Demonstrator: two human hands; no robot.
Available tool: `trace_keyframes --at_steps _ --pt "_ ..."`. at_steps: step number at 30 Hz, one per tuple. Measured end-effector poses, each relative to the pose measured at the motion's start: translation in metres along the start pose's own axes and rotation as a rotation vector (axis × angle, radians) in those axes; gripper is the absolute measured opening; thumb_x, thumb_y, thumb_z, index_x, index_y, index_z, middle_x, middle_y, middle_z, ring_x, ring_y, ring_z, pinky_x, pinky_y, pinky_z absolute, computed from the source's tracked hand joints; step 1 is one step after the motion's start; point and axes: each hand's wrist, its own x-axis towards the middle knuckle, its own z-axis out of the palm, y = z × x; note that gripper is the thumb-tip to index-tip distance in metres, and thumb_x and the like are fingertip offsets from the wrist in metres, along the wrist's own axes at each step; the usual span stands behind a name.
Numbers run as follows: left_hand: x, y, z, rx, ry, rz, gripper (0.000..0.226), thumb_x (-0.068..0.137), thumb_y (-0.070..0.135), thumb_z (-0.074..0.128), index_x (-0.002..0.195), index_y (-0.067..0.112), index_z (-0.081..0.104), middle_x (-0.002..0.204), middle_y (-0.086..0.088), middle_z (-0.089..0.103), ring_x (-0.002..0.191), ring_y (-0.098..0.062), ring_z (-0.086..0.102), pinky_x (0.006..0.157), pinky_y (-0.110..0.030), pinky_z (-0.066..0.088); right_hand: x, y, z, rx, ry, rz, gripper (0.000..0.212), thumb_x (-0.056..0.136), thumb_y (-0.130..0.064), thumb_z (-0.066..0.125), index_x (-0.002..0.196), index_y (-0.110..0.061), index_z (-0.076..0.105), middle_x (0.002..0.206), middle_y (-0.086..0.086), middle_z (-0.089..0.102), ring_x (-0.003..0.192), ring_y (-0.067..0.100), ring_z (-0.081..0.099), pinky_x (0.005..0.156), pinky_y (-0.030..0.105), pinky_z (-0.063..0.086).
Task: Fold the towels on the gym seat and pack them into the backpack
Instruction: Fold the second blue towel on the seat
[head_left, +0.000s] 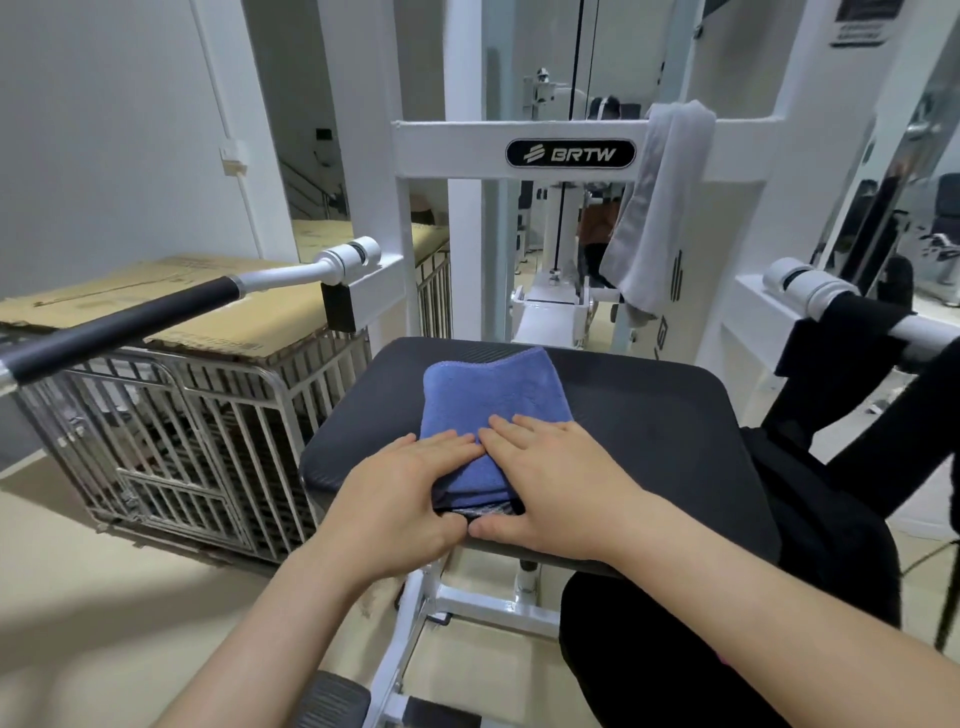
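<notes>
L hand (410, 488) & R hand (550, 478) both lie flat on the near end of the blue towel (493, 395). Fingertips sit side by side over its middle, thumbs meet at its near edge by the seat front. Grip on each: wide, fingers straight, pressing, holding nothing.

Towel is folded to a compact pad at centre of the gym seat (649, 415), long axis running straight away from the person. A darker grey layer peeks from under its near edge; can't tell if it's a 2nd towel or an inner fold.

Judgement: fold approx done, this is the flattening press, pick-up prob. next.

Key relation: black bag (810, 499), prob. the backpack, hangs just off the seat's R side below the R handle (800, 291). So the towel must go sideways to the R, across its long axis; R hand is nearer. Bag opening not visible.

Farther back, grey towel (660, 208) is draped over the machine frame (452, 150), not folded, well apart from the seat.
</notes>
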Motion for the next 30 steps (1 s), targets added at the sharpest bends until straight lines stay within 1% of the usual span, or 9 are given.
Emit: trace_keyframes --at_steps 5,8,11,14,19,22,25,27,30 --pt "0.003 0.003 -0.001 -0.045 0.14 -0.076 0.041 0.069 0.031 0.049 0.106 0.04 0.063 0.082 0.013 0.067 0.079 -0.01 0.056 0.073 -0.026 0.046 -0.007 -0.002 0.007 0.025 0.086 0.047 0.081 0.081 -0.07 0.048 0.143 -0.019 0.039 0.148 -0.001 0.043 0.134 0.021 0.041 0.107 0.038 0.035" --pt "0.003 0.014 -0.005 -0.148 0.253 -0.127 0.026 0.071 0.029 0.048 0.092 0.033 0.062 0.066 0.008 0.063 0.062 -0.014 0.055 0.065 -0.033 0.047 -0.01 -0.004 0.0 -0.014 0.101 0.064 0.06 0.082 -0.063 0.048 0.13 -0.028 0.044 0.125 -0.01 0.059 0.111 0.021 0.054 0.087 0.038 0.044" --pt "-0.004 0.031 -0.018 -0.373 0.242 -0.093 0.012 0.082 0.03 0.059 0.093 0.032 0.054 0.064 0.009 0.062 0.055 -0.009 0.048 0.057 -0.023 0.043 -0.027 -0.001 -0.012 0.171 0.194 0.074 0.02 0.088 -0.035 0.052 0.106 -0.027 0.049 0.091 -0.006 0.064 0.083 0.025 0.058 0.07 0.04 0.046" --pt "-0.012 0.042 -0.033 -0.608 -0.025 -0.069 0.031 0.076 0.033 0.079 0.102 0.034 0.062 0.088 0.012 0.072 0.075 -0.001 0.064 0.069 -0.021 0.052 -0.053 0.011 -0.037 0.628 0.092 0.085 0.007 0.087 -0.028 0.058 0.092 -0.024 0.056 0.082 -0.003 0.065 0.077 0.02 0.06 0.072 0.044 0.049" --pt "-0.014 0.07 -0.017 -0.856 -0.251 -0.126 0.026 0.072 0.044 0.072 0.091 0.026 0.072 0.086 0.006 0.074 0.08 -0.007 0.068 0.068 -0.024 0.05 -0.08 0.056 -0.058 1.118 -0.158 0.043 0.023 0.089 -0.023 0.06 0.107 -0.011 0.066 0.106 0.011 0.07 0.098 0.022 0.067 0.089 0.039 0.051" --pt "-0.016 0.1 0.013 -1.08 -0.287 -0.199 0.024 0.079 0.036 0.072 0.098 0.021 0.072 0.097 -0.001 0.074 0.088 -0.016 0.069 0.071 -0.025 0.051 -0.101 0.089 -0.043 1.408 -0.274 0.121 0.05 0.081 -0.04 0.072 0.109 0.001 0.066 0.106 0.017 0.069 0.093 0.021 0.064 0.083 0.033 0.052" --pt "-0.02 0.141 0.045 -1.232 -0.109 -0.348 0.014 0.079 0.03 0.069 0.09 0.022 0.072 0.091 -0.002 0.075 0.082 -0.019 0.071 0.063 -0.025 0.052 -0.144 0.117 -0.004 2.081 -0.269 0.144 0.075 0.078 -0.059 0.068 0.123 0.001 0.061 0.122 0.019 0.063 0.113 0.028 0.06 0.098 0.035 0.046" --pt "-0.022 0.175 0.068 -1.256 0.025 -0.474 0.014 0.081 0.027 0.074 0.092 0.02 0.071 0.091 -0.001 0.076 0.083 -0.018 0.073 0.062 -0.024 0.054 -0.18 0.125 0.028 2.454 -0.237 0.029 0.083 0.087 -0.062 0.053 0.143 -0.002 0.041 0.147 0.019 0.041 0.139 0.033 0.036 0.116 0.044 0.022" --pt "-0.026 0.217 0.118 -1.047 0.172 -0.564 0.01 0.082 0.022 0.074 0.091 0.022 0.069 0.085 0.01 0.075 0.078 -0.005 0.071 0.061 -0.02 0.052 -0.228 0.128 0.048 2.485 -0.241 0.163 0.069 0.086 -0.044 0.066 0.141 -0.007 0.046 0.149 0.015 0.04 0.137 0.031 0.04 0.11 0.045 0.034"
